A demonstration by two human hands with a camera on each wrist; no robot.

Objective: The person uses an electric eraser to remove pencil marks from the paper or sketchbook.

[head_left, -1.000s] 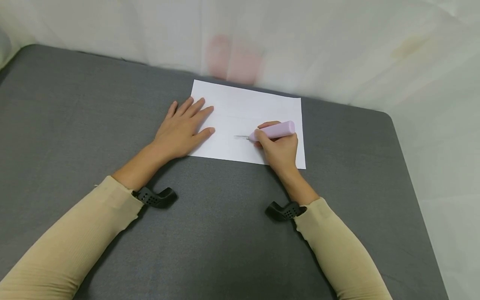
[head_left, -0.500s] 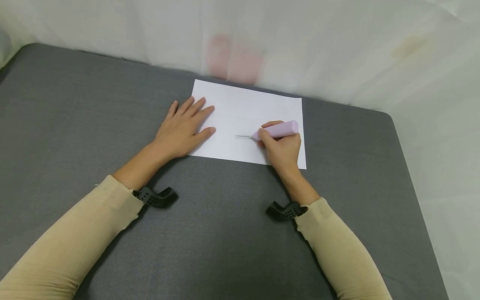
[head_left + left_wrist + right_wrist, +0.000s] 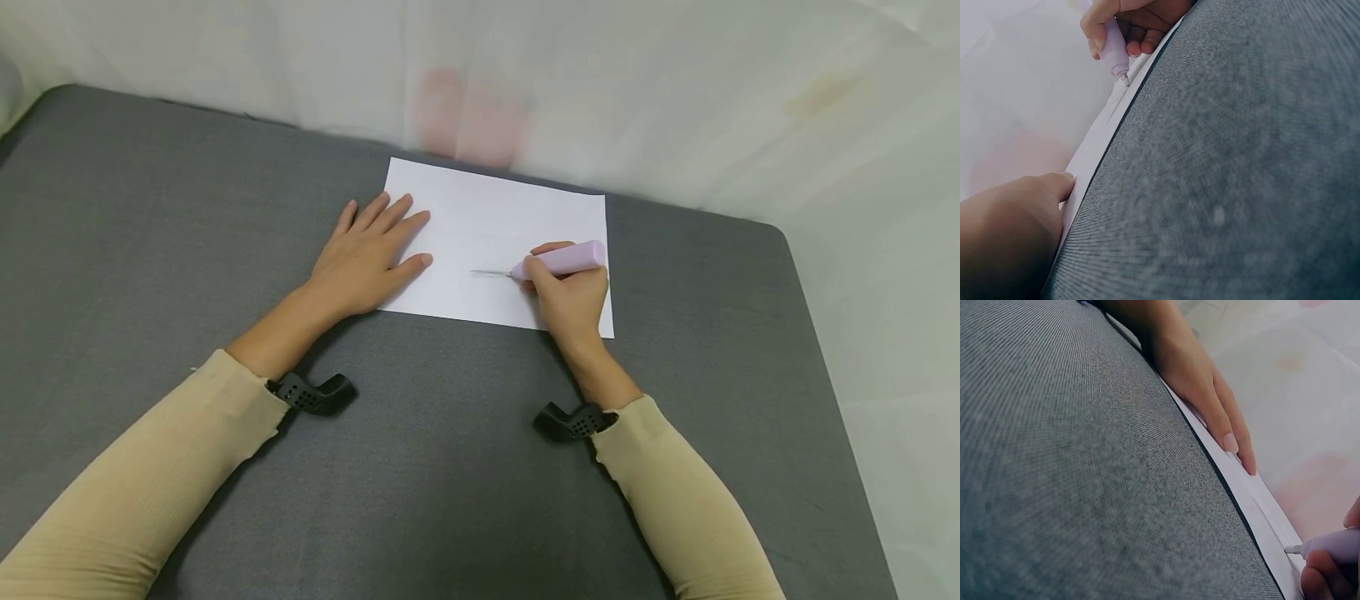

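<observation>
one sheet of paper (image 3: 480,225), one lilac pen (image 3: 562,259), two hands, two black wrist mounts, one grey table (image 3: 150,208)

This looks like a small work corner set up for recording, not a kitchen or a shop. A gray cloth surface (image 3: 150,250) fills most of the view. Thin white sheets (image 3: 675,100) hang behind it like a curtain. A white paper (image 3: 487,225) lies on the gray cloth.
</observation>
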